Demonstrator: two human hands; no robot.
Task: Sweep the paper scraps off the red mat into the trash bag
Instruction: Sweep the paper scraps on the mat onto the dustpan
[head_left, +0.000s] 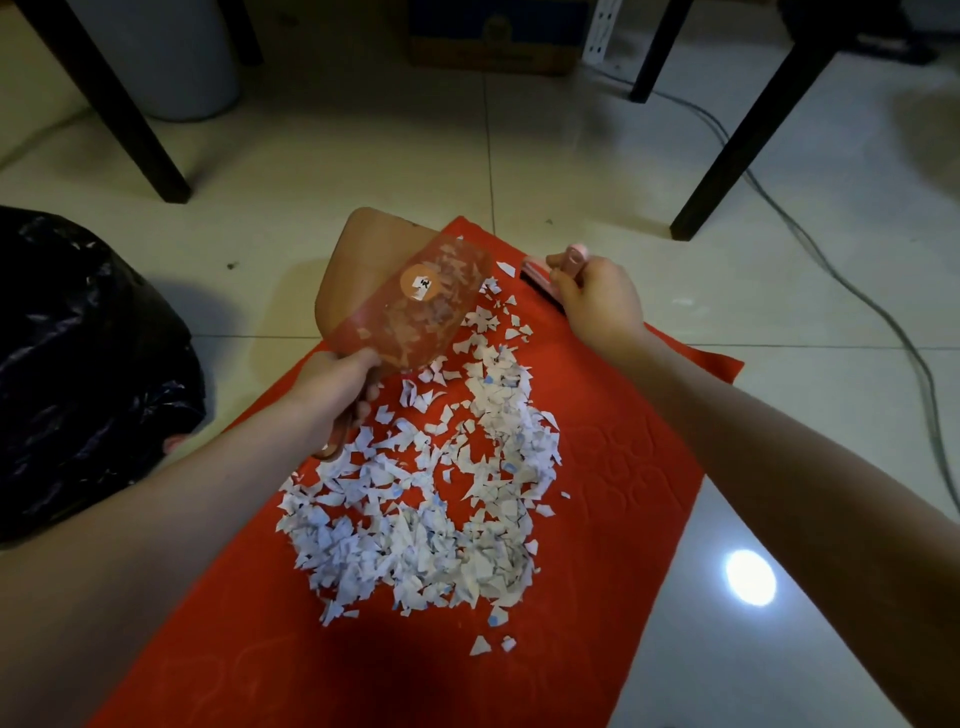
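Gripping dustpan (410, 296) by its handle in left hand (337, 389), pink brush (540, 278) in right hand (597, 301); paper scraps (431, 493) featherlight, likely flyaway, so sweep low and gently.

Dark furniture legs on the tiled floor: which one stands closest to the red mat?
The thick slanted leg at right, its foot just beyond the red mat's far right edge; the rest stand farther away.
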